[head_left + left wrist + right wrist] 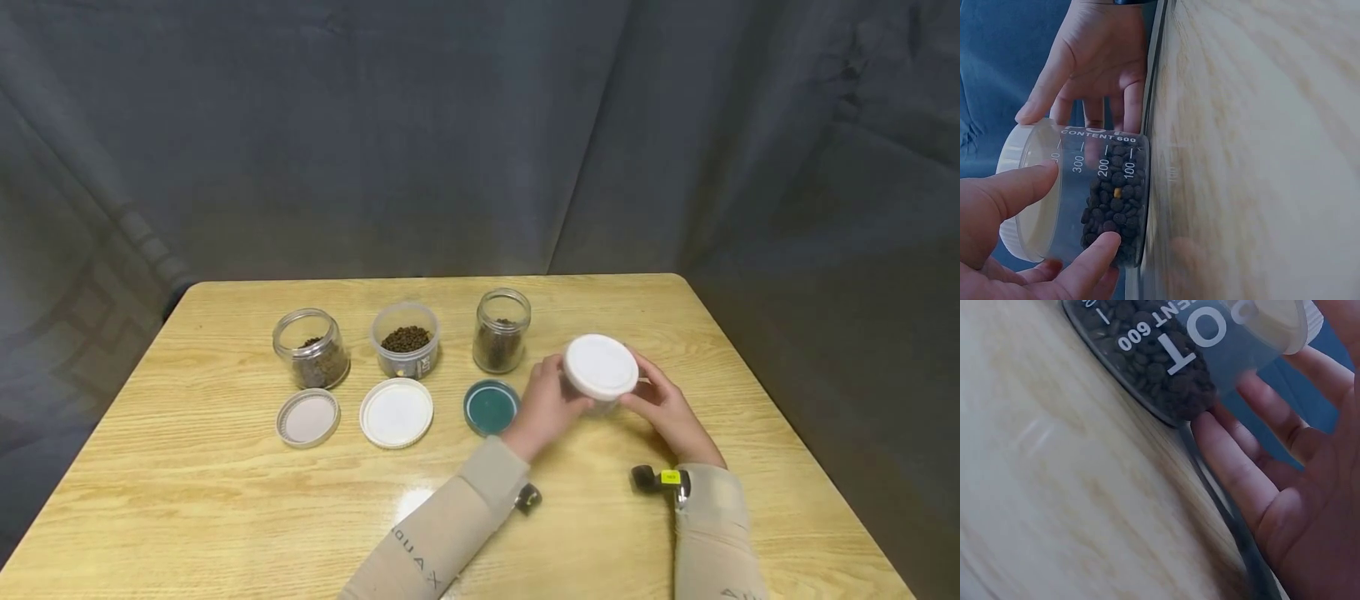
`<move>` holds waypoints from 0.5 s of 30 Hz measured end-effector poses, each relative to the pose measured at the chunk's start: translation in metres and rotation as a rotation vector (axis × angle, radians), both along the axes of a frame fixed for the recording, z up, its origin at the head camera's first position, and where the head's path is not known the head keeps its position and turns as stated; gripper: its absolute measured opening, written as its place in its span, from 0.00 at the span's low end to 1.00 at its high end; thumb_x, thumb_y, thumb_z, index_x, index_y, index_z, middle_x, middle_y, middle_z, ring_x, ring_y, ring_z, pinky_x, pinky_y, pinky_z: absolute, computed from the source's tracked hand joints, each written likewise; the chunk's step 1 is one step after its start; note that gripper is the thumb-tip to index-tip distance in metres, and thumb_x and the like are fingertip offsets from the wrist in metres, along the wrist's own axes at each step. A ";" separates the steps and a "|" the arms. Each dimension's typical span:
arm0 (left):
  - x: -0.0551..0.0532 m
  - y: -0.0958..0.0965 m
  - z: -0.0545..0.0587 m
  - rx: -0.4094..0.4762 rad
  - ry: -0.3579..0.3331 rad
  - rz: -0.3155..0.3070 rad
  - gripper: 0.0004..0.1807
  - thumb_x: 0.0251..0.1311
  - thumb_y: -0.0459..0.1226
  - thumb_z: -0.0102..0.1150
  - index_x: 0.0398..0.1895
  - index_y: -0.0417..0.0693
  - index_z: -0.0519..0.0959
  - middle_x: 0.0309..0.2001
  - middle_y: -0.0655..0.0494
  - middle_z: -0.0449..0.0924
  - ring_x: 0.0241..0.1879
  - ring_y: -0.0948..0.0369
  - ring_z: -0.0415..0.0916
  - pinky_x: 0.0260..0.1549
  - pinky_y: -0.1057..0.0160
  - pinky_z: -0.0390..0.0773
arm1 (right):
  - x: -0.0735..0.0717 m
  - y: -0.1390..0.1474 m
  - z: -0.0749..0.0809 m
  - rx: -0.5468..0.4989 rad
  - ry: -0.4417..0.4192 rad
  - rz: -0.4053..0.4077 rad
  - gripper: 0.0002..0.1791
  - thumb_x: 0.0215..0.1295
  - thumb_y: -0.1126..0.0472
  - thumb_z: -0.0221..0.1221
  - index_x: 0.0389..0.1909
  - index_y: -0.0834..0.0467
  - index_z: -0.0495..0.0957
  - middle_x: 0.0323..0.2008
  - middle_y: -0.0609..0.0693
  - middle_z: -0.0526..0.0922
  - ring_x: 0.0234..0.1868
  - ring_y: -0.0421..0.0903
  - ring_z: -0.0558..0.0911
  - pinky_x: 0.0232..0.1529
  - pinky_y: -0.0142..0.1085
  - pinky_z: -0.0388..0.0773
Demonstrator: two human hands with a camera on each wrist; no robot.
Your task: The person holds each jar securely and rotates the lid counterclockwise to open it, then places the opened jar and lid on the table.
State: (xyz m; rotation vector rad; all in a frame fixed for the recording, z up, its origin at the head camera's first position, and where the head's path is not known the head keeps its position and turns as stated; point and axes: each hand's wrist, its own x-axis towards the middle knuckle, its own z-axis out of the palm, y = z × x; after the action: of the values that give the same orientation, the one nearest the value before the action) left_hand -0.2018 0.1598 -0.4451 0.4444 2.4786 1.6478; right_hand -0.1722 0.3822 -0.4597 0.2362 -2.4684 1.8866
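A clear plastic jar (1069, 181) with a white screw lid (601, 367) is between my two hands at the right of the table. Dark brown pellets (1113, 206) fill its lower part, and white measuring marks are printed on its wall. My left hand (543, 408) grips the jar's left side, thumb and fingers spread along the wall. From the other side my right hand (669, 414) holds it, the thumb by the lid and the fingers behind. The jar's base is at or just above the tabletop; I cannot tell if it touches.
On the wooden table (225, 500), an open glass jar (311, 350), an open plastic tub (406, 342) and a taller glass jar (502, 331) hold brown pellets. Before them lie a beige lid (308, 417), a white lid (396, 413) and a green lid (491, 407).
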 end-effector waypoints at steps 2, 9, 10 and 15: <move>-0.001 0.001 -0.001 -0.006 0.000 0.001 0.43 0.54 0.37 0.76 0.72 0.40 0.65 0.65 0.41 0.69 0.63 0.49 0.73 0.66 0.54 0.73 | 0.000 0.000 -0.001 -0.026 0.008 -0.007 0.41 0.71 0.69 0.60 0.80 0.48 0.54 0.58 0.43 0.72 0.55 0.35 0.79 0.54 0.25 0.78; -0.002 0.000 -0.002 -0.001 -0.007 0.005 0.43 0.53 0.37 0.76 0.71 0.40 0.65 0.64 0.41 0.69 0.63 0.49 0.73 0.66 0.53 0.73 | 0.002 0.000 -0.001 -0.158 0.002 -0.004 0.33 0.72 0.71 0.57 0.74 0.54 0.57 0.58 0.46 0.76 0.56 0.38 0.78 0.55 0.28 0.80; -0.002 0.000 -0.001 0.002 -0.010 0.005 0.43 0.53 0.37 0.76 0.71 0.40 0.65 0.64 0.41 0.69 0.62 0.49 0.73 0.66 0.53 0.73 | 0.003 0.001 -0.001 -0.166 -0.006 -0.002 0.32 0.73 0.70 0.57 0.74 0.54 0.58 0.59 0.46 0.76 0.57 0.38 0.78 0.55 0.28 0.80; -0.001 0.000 0.000 0.005 -0.013 0.005 0.44 0.53 0.37 0.76 0.72 0.40 0.65 0.65 0.41 0.69 0.63 0.49 0.73 0.65 0.54 0.73 | 0.004 0.002 0.000 -0.202 -0.031 0.026 0.30 0.77 0.67 0.52 0.76 0.53 0.59 0.59 0.47 0.74 0.57 0.39 0.78 0.58 0.31 0.80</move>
State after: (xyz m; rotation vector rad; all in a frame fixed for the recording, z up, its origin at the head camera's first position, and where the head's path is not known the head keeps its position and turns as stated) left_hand -0.2026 0.1597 -0.4456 0.4277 2.4692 1.6538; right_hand -0.1681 0.3840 -0.4600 0.2359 -2.2806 2.1462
